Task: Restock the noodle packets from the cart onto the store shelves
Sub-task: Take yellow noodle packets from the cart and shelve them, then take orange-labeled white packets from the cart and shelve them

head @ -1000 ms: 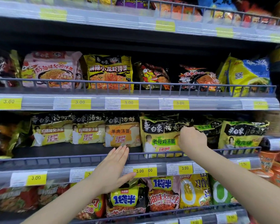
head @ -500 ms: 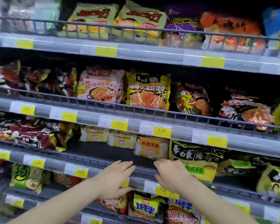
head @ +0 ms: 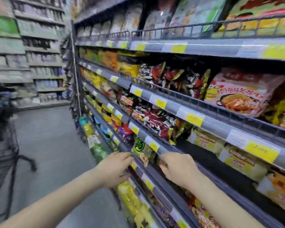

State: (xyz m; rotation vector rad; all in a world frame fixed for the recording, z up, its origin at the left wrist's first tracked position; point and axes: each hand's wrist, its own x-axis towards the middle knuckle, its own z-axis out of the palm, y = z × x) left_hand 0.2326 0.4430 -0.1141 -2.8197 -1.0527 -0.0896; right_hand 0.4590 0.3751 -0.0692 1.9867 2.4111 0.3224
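swinging left: cart (head: 2,129) now beside shelves (head: 196,104)

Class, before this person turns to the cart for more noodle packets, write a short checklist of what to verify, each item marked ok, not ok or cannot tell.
1. Left hand free of packets: ok.
2. Right hand free: cannot tell, fingers curl at the shelf rail.
3. Cart nearby: ok, at left.
4. Packets left in cart: cannot tell, blurred.
5. Bare shelf space for restocking: ok.
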